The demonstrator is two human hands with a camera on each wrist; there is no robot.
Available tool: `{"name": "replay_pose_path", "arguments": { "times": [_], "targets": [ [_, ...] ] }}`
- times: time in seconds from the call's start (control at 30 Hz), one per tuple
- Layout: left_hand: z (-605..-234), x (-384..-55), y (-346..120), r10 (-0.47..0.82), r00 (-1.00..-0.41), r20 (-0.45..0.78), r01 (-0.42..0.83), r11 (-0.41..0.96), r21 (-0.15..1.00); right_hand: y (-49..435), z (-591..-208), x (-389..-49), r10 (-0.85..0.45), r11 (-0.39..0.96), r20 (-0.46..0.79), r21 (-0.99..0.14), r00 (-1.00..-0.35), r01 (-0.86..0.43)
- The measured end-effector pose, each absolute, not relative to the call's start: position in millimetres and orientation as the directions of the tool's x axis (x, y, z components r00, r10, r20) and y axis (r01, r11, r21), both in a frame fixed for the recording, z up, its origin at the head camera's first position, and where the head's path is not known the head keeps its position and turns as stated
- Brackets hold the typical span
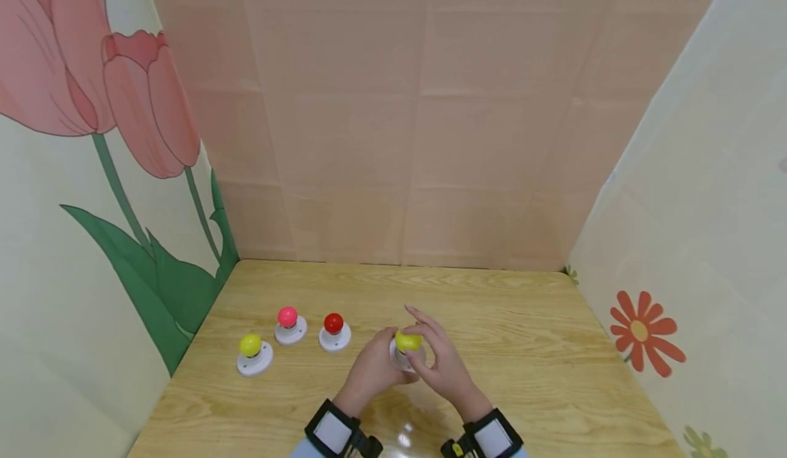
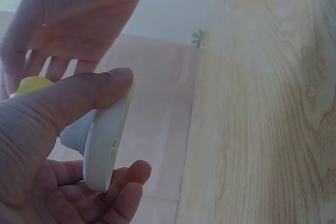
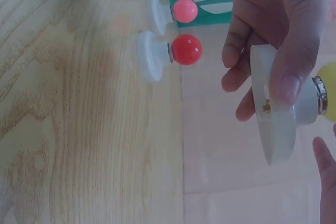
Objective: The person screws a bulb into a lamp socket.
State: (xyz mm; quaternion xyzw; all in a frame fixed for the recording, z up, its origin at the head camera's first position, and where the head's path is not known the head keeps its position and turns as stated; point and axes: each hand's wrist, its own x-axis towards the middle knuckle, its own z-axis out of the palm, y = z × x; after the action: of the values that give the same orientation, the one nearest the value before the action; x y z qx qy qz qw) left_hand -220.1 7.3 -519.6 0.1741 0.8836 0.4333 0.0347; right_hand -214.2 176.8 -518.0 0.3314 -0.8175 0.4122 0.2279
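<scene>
My left hand (image 1: pixel 374 368) grips a round white lamp holder (image 2: pixel 105 140), thumb on one side of its base and fingers on the other, above the table. A yellow bulb (image 1: pixel 408 341) sits in that holder, a silver metal ring showing at its neck in the right wrist view. With thumb and fingers, my right hand (image 1: pixel 447 370) pinches the yellow bulb from the right. In the left wrist view, my left thumb partly covers the bulb. A small brass-coloured fitting shows on the base in the right wrist view.
On the left of the wooden table (image 1: pixel 541 348) stand three more white holders with bulbs: a yellow bulb (image 1: pixel 250 345), a pink bulb (image 1: pixel 287 317) and a red bulb (image 1: pixel 333 322). A pinkish-brown sheet (image 1: pixel 418 137) hangs behind; patterned side panels flank the table.
</scene>
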Motion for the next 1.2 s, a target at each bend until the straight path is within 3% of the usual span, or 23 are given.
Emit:
{"name": "replay_pose_path", "arguments": {
  "times": [0.13, 0.4, 0.73, 1.2],
  "targets": [
    [-519.8, -220.7, 7.3, 0.336, -0.937, 0.1, 0.283, 0.557, 0.78, 176.2, -518.6, -216.1, -0.379, 0.397, 0.656, -0.522, -0.652, -0.755],
    [-520.4, -221.7, 8.6, 0.324, -0.943, 0.075, 0.256, 0.566, 0.784, 166.8, -483.2, -195.8, -0.399, 0.388, 0.611, -0.563, -0.684, -0.73],
    [-520.6, -222.1, 8.9, 0.333, -0.939, 0.089, 0.275, 0.571, 0.774, 173.6, -514.8, -214.8, -0.344, 0.463, 0.599, -0.562, -0.723, -0.685],
    [-518.2, -221.2, 9.2, 0.331, -0.939, 0.087, 0.272, 0.565, 0.779, 177.6, -518.7, -216.8, -0.343, 0.431, 0.66, -0.522, -0.669, -0.736]
  ]
}}
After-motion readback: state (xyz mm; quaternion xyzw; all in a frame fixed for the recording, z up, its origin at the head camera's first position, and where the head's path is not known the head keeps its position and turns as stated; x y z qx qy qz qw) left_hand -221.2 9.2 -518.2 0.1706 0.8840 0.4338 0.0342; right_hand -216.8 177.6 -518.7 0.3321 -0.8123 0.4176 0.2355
